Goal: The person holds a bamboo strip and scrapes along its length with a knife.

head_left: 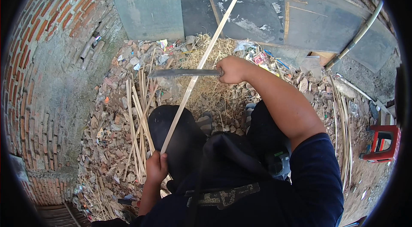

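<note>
My left hand (156,168) is closed around the lower end of a long, pale bamboo strip (210,48), beside my left knee. The strip slants up and away to the right, over my thigh. In my right hand (234,69) is the handle of a machete (171,73), its dark blade pointing left. Around mid-length of the strip, the blade lies across it; whether the edge bites into it I cannot tell. Under the strip's far half, curled shavings (201,57) cover the ground.
More bamboo strips (139,128) lie at my left, others (343,128) at my right. Rubble (107,141) and litter spread over the ground. A brick wall (43,77) rises on the left, dark panels (326,25) stand ahead, and a red plastic stool (382,143) is far right.
</note>
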Motion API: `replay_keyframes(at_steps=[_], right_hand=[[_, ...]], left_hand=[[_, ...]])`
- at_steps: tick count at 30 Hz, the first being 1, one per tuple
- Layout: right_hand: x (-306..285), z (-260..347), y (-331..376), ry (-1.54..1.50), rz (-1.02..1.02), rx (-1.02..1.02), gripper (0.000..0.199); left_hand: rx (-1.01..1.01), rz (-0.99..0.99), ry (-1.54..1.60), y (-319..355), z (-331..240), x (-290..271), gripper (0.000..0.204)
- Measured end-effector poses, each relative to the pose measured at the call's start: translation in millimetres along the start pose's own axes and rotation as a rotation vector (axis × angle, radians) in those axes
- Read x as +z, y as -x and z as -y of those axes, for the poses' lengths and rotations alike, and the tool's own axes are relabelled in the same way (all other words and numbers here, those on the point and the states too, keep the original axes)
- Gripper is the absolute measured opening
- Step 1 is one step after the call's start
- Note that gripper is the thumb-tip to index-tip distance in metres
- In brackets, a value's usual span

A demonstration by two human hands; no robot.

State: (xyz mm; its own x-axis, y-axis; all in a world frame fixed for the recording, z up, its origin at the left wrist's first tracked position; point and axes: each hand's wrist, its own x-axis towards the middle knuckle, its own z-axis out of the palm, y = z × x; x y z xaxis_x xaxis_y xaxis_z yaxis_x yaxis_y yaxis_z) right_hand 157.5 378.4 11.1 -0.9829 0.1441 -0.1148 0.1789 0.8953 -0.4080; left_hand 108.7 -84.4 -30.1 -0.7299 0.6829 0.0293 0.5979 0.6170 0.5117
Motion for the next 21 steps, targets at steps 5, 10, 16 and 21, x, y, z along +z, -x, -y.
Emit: replay_keyframes(at_steps=[5,10,16,21], right_hand=[[-6,-5,4,-0.015,0.017,0.131,0.03],[-7,32,11,0.03,0.007,0.005,0.03],[1,-25,-5,-0.098,-0.023,0.136,0.036],[-5,-8,1,-0.052,-0.032,0.118,0.032]], left_hand=[[-0.033,0.047,0.074,-5,-9,-11,0.038],[-0.014,0.034,0.093,-1,3,-7,0.039],[-0.026,0.044,0.295,-7,5,-7,0.042],[-0.047,0.095,0.246,-7,3,-12,0.041]])
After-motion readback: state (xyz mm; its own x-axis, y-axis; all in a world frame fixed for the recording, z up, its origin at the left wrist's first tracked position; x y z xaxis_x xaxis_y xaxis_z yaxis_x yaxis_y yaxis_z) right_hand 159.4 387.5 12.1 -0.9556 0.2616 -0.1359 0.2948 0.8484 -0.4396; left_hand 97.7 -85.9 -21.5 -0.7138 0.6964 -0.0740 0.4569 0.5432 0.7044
